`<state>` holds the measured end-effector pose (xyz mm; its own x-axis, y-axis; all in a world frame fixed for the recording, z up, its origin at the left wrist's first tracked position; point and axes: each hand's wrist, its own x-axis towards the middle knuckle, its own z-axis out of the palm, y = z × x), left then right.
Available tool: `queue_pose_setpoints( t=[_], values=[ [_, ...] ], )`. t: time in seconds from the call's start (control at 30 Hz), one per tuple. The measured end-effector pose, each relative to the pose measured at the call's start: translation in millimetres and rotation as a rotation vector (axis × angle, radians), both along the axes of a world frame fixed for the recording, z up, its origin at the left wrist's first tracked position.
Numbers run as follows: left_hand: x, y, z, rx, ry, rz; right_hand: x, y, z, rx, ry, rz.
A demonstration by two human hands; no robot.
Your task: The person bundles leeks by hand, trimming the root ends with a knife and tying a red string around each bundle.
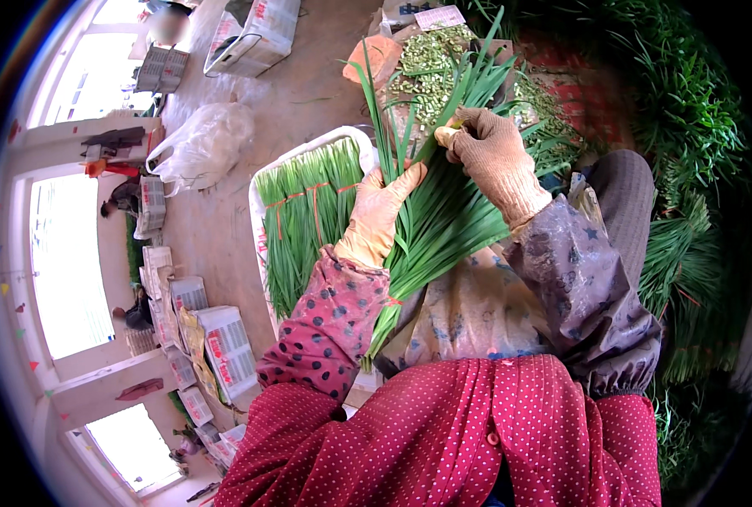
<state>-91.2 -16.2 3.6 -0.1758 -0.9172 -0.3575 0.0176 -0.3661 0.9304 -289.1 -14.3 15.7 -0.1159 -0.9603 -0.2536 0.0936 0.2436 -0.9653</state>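
Floor (304,106) ahead of left grip (379,207), clamped on leafy green bundle (439,245); right grip (494,160) pinched on its leaves. Bundle runs below both. Risk: hard right pull could tear leaves, slack left hold could spill them.

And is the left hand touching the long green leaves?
Touching. The head view shows it: the gloved left hand is closed on the bunch of green leaves, with its thumb pressed across them and no gap between.
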Motion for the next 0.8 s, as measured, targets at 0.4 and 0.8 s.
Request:
queue_pose_setpoints(
  t=[0.4,0.8],
  values=[
    [-18,0,-4,-0.027,0.041,-0.066,-26,6,-23,-0.236,0.831,-0.108],
    [-35,7,-4,-0.192,0.204,-0.071,-130,0,-43,-0.167,-0.762,-0.518]
  ],
)
